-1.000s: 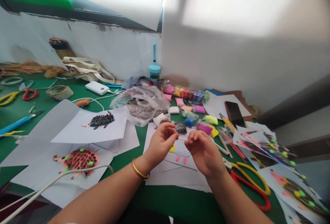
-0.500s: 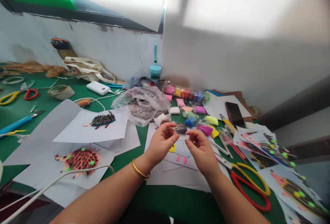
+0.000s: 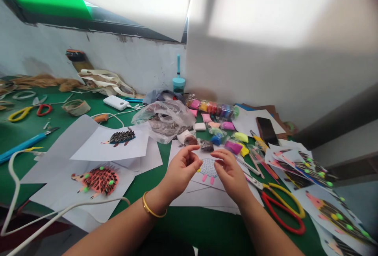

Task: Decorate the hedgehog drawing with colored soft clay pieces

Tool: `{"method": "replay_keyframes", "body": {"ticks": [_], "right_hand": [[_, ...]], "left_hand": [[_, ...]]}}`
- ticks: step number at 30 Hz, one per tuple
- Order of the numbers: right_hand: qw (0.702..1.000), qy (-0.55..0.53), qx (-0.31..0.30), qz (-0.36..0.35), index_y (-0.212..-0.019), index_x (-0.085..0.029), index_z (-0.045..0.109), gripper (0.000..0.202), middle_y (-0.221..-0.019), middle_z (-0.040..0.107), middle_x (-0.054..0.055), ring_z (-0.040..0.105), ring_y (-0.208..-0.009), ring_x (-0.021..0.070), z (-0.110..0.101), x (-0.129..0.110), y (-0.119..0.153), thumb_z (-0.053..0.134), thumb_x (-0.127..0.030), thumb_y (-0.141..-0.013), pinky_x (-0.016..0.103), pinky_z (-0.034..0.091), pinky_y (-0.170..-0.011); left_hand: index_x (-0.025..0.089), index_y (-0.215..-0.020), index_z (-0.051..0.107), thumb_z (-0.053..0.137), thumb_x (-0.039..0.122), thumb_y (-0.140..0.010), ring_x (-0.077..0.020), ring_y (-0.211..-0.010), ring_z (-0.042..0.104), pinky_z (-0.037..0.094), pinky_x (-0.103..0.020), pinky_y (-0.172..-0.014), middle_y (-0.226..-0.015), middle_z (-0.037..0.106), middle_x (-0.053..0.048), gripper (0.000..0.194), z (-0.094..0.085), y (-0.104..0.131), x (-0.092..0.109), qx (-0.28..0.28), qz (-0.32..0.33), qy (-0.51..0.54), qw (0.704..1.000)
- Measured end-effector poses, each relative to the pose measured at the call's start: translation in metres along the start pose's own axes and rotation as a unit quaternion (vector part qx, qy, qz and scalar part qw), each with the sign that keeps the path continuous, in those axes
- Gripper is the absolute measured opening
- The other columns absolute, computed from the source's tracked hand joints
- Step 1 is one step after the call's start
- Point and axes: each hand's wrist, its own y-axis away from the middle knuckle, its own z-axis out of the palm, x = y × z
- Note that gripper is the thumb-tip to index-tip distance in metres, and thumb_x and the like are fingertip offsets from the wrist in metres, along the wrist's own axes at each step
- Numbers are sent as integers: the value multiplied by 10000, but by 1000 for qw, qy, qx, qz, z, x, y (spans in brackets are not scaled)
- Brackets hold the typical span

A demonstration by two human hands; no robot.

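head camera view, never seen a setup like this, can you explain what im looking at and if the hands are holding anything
There's no machine here: these are a person's own bare hands. The camera is worn on their head, looking forward and down, so you see roughly what they see.

The left hand, with a gold bangle on its wrist, and the right hand are raised with curled fingers over a drawing of a blue-dotted animal with pink feet. I can't make out anything held in either.

On the green table, colourful packets and a clear plastic bag lie beyond the hands. Large scissors lie to the right, and a hedgehog picture to the left.
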Motion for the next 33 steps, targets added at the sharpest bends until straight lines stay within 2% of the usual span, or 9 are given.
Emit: {"method": "replay_keyframes", "body": {"ticks": [4,7,13,16,19,23,27,30,33], "right_hand": [[999,44,13,0,-1127,-279,651,230,-1212,560,88,540,-1146,255,-11,-1,13,545,-293,-923,434,491,-924],[996,92,-2,-13,-1132,-274,647,236,-1185,573,89,553,-1117,261,-16,-1,28,535,-283,-924,447,487,-931],[969,240,-34,-41,-1108,-278,678,242,-1053,614,94,582,-1015,288,-17,-1,55,564,-256,-895,485,483,-902],[957,284,-33,-50,-1090,-273,690,244,-993,626,89,590,-945,286,-16,1,62,570,-234,-881,486,485,-849],[954,294,-38,-50,-1080,-261,691,245,-987,632,87,591,-937,283,-15,3,65,568,-214,-874,473,485,-827],[953,294,-46,-49,-1079,-261,689,249,-995,634,86,590,-946,283,-14,3,65,564,-201,-872,461,485,-815],[952,297,-54,-60,-1086,-247,683,242,-1007,629,93,580,-949,278,-13,1,65,550,-205,-889,459,483,-818],[944,312,-72,-77,-1088,-222,683,240,-994,622,98,566,-933,265,-9,-3,66,540,-199,-897,440,475,-812],[931,337,-102,-98,-1101,-213,690,259,-957,611,92,548,-897,248,-2,-9,66,541,-185,-891,413,451,-787]], "left_hand": [[166,-1257,538,655,300,-855,-128,-737,576,485,-264,-680,-796,585,-3,440,-15,17,-4,12,-12,-55,998],[175,-1257,557,585,228,-874,-137,-722,598,505,-271,-680,-792,616,-5,388,-26,31,-13,17,13,-171,985],[201,-1180,640,514,159,-894,-200,-799,641,535,-339,-741,-897,687,-55,316,-29,48,-28,-40,110,-498,859],[187,-1186,628,506,146,-900,-234,-848,654,543,-367,-755,-926,693,-82,314,-23,47,-33,-58,157,-572,803],[183,-1184,627,513,133,-898,-238,-818,662,544,-361,-727,-898,699,-86,312,-19,43,-39,-71,167,-613,769],[191,-1255,600,506,154,-919,-241,-750,667,542,-367,-676,-840,708,-82,350,-18,42,-45,-83,146,-626,761],[199,-1299,565,465,132,-930,-235,-797,674,553,-375,-716,-872,710,-80,388,-24,47,-41,-78,130,-594,790],[180,-1230,592,455,76,-897,-234,-891,658,551,-389,-794,-983,706,-94,375,-29,55,-33,-80,167,-563,805],[190,-1110,638,509,51,-843,-253,-958,628,531,-421,-849,-1043,700,-82,327,-32,66,-28,-99,214,-567,789]]}}
